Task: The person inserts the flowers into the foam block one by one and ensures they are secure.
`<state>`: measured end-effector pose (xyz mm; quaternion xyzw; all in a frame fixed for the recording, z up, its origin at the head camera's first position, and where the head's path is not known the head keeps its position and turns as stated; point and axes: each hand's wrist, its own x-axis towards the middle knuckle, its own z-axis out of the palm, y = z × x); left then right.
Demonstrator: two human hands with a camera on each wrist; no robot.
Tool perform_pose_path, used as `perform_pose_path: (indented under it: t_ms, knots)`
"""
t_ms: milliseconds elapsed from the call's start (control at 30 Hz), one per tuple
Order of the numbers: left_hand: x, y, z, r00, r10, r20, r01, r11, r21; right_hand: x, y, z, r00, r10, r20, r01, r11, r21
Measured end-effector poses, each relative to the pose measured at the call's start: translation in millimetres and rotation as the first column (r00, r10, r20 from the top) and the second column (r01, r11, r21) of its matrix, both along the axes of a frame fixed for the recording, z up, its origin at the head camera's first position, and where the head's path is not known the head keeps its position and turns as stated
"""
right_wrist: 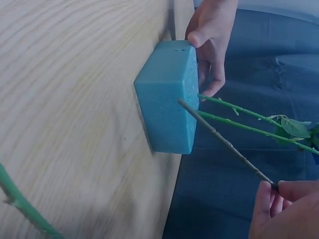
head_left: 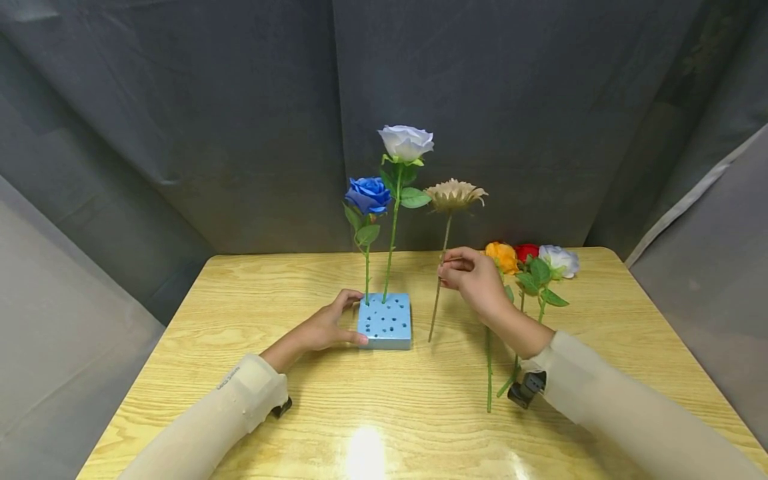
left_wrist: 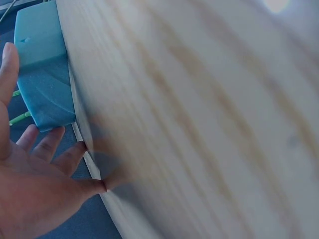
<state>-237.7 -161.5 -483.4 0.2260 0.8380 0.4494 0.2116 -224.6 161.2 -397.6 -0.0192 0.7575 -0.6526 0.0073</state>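
Observation:
A light blue foam block (head_left: 384,321) with several holes in its top sits on the wooden table. A blue rose (head_left: 369,195) and a white rose (head_left: 407,143) stand upright in holes near its back edge. My left hand (head_left: 327,325) holds the block by its left side, thumb at the front corner and fingers toward the back. Between thumb and fingertips my right hand (head_left: 480,280) pinches the brown stem of a beige flower (head_left: 454,195), right of the block. The lower stem end (right_wrist: 185,104) is apart from the holes, slightly tilted, in the right wrist view.
To the right on the table (head_left: 288,280) lie an orange flower (head_left: 501,257), a red flower (head_left: 527,252) and a pale white-lilac rose (head_left: 559,261), their stems partly behind my right forearm. Grey curtains (head_left: 252,133) hang behind the table and at both sides.

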Motion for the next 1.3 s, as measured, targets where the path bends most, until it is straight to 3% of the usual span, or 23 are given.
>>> perform_pose_path:
  t_ms: [867,1300]
  knots:
    - [-0.8,0,-2.7,1.0,0.001,0.003,-0.001,1.0,0.006,-17.5,-28,15.3,0.989,-0.068,-0.131,0.067,0.998,-0.008]
    - [-2.1,0,-5.2,1.0,-0.002,-0.019,0.002,1.0,0.005,-27.1,-45,10.0,0.977,-0.075,-0.197,0.078,0.997,0.005]
